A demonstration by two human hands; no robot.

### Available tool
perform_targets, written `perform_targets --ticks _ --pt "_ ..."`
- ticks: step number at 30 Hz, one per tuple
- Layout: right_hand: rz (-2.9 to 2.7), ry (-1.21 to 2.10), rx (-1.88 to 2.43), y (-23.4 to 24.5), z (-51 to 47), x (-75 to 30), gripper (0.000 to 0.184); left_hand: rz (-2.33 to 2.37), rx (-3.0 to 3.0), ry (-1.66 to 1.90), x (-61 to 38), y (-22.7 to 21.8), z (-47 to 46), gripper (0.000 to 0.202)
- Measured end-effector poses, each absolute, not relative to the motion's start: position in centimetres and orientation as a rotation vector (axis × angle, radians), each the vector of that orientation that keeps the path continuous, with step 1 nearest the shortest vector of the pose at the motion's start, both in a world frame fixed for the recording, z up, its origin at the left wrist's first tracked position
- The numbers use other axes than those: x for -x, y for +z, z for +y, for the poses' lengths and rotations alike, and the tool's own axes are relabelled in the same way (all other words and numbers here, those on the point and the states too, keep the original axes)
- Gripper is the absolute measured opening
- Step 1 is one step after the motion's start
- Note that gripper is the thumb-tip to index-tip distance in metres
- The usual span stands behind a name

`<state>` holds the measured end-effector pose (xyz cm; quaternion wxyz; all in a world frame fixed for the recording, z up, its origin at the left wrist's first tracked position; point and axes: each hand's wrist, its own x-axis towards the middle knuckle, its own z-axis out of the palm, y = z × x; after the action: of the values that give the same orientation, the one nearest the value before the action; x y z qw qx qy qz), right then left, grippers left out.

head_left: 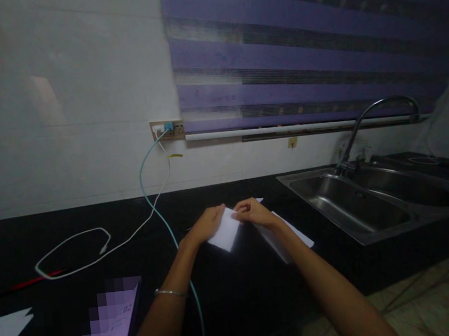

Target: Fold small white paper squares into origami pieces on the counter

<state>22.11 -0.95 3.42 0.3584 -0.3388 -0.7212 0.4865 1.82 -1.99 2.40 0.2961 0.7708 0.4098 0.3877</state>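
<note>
Over counter [258,303] | left hand [209,224], right hand [255,212]: grip pinched on paper [225,233] | two-basin sink [351,209]

Purple-striped blind [300,48] beside pale wall [85,145].

Between the forearms, bare counter [242,305] gives a hand passage from the near side up to the held sheet [225,233], which the left hand [208,224] and right hand [257,214] flank and grip. Teal cable [166,225]: descends from the socket [178,129] and passes under the left forearm, obstructing low travel there. White cable [135,235]: loops across the counter farther left; the screen [115,329] and papers [3,335] occupy the near-left corner. Loose sheets [300,233]: lie beneath the right forearm; between them and the sink [354,235], a strip of counter admits passage. Faucet [353,146]: rises behind the basins.
</note>
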Motion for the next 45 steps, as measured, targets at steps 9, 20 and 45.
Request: perform_targets --ticks 9,20,45 --pt "-1.779 1.268 0.909 3.2 -0.9 -21.8 0.035 1.123 -1.826 1.057 -1.9 2.8 -2.1 0.045" --pt "-1.801 1.186 0.951 3.9 -1.0 -22.6 0.036 0.986 -1.824 0.794 -0.9 1.7 -2.4 0.058" --pt "-1.708 1.109 0.946 2.8 0.6 -23.8 0.036 0.921 -1.993 0.594 -0.9 2.1 -3.1 0.06"
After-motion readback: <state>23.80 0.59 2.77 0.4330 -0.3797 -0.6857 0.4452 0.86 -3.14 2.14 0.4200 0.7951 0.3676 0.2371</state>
